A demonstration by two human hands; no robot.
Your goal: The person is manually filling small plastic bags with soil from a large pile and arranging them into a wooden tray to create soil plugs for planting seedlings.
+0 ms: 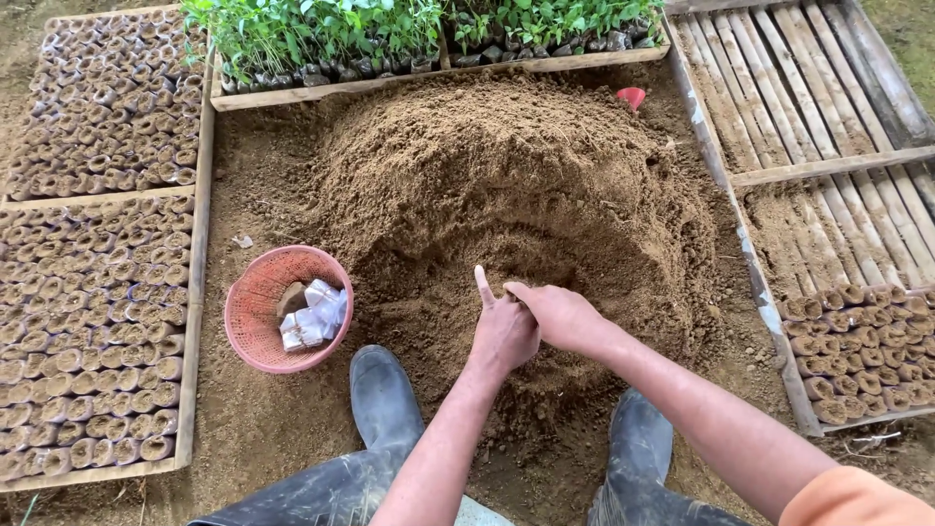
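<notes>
Two bare hands meet low on a mound of loose brown soil.

The left hand is curled into a loose fist with its thumb sticking up, and the right hand lies over it, fingers together and bent down; whatever they clasp is hidden, so I cannot tell what it is. The soil heap rises just beyond the fingertips, close enough to scoop from. Left of the fingers a pink basket holds folded white plastic bags, within easy reach. Farther left, and right of the fingers, filled soil pots stand packed in wooden frames. Seedlings line the far side.
</notes>
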